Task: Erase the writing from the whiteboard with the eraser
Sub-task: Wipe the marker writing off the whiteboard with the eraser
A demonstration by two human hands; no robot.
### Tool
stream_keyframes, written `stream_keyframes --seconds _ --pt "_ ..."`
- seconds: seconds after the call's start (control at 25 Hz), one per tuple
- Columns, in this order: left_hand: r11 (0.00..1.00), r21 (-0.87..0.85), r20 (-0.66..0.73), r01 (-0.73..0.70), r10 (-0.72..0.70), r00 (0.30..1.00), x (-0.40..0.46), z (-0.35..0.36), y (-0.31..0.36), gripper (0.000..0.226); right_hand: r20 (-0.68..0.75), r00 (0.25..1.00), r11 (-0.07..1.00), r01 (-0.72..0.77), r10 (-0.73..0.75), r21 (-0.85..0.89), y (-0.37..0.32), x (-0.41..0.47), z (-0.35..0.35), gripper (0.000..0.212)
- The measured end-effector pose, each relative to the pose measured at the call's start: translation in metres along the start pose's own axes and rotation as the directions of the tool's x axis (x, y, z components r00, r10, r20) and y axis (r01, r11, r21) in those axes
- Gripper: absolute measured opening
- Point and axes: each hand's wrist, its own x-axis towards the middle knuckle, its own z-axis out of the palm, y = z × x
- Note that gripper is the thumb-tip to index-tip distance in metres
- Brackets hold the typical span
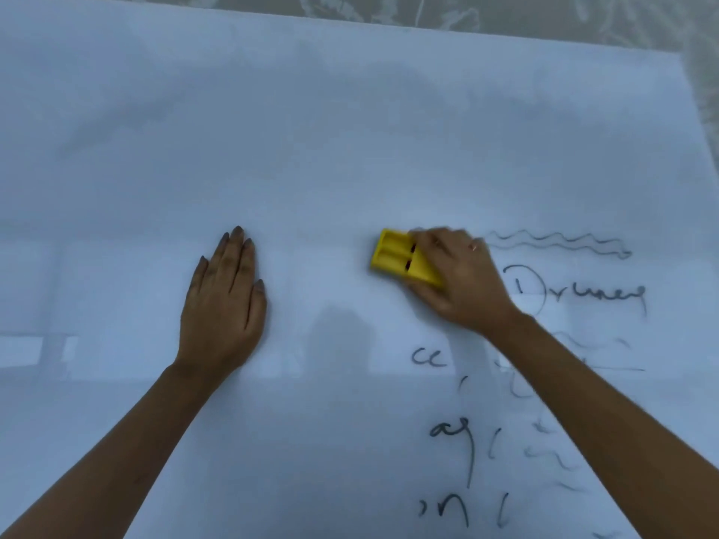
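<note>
A large whiteboard (311,130) lies flat and fills most of the view. My right hand (459,282) grips a yellow eraser (393,256) and presses it on the board right of centre. Dark handwriting (579,293) lies to the right of that hand, under a wavy double line (560,243). More scattered letters (451,433) run down the lower right, partly hidden by my right forearm. My left hand (225,301) rests flat on the board left of centre, fingers together, holding nothing.
A patterned grey-green cloth (544,17) shows beyond the board's far edge and right edge. The left and upper parts of the board carry faint grey smears and reflections.
</note>
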Motion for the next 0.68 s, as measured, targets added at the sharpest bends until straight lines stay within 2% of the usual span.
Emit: stream_keyframes --seconds 0.12,0.2,0.28,0.36,0.44,0.52,0.6,0.68 --pt "1.000 0.017 -0.008 -0.001 0.001 1.000 0.000 -0.001 0.002 0.059 -0.047 0.972 0.971 -0.234 0.231 -0.056 0.028 0.028 0.006 0.064" --pt "1.000 0.031 -0.009 -0.002 0.003 1.000 0.001 -0.001 0.002 0.058 -0.070 0.956 0.955 -0.290 0.285 -0.062 0.020 0.044 0.010 0.064" --pt "0.999 0.041 -0.004 -0.002 0.002 1.000 0.000 -0.001 0.002 0.058 -0.081 0.973 0.975 -0.219 0.215 -0.043 -0.003 0.045 0.013 0.064" --pt "0.999 0.052 -0.001 -0.003 0.003 1.000 0.001 -0.001 0.002 0.058 -0.034 0.998 0.998 -0.055 0.057 0.037 -0.035 0.025 0.013 0.061" --pt "0.998 0.058 0.016 -0.005 0.004 1.000 0.001 -0.003 0.000 0.059 0.033 0.993 0.986 0.109 -0.114 0.130 -0.063 -0.012 0.010 0.057" --pt "0.998 0.070 0.024 -0.004 0.002 1.000 0.002 -0.006 0.001 0.059 0.073 0.972 0.960 0.205 -0.222 0.190 -0.069 -0.044 0.003 0.052" --pt "0.997 0.076 0.019 -0.008 0.006 1.000 0.002 -0.008 0.010 0.058 0.095 0.965 0.955 0.221 -0.244 0.199 -0.052 -0.056 -0.003 0.051" --pt "0.998 0.062 0.031 -0.034 0.033 0.999 0.003 -0.006 0.026 0.058 0.102 0.978 0.974 0.165 -0.181 0.153 -0.022 -0.051 -0.008 0.054"
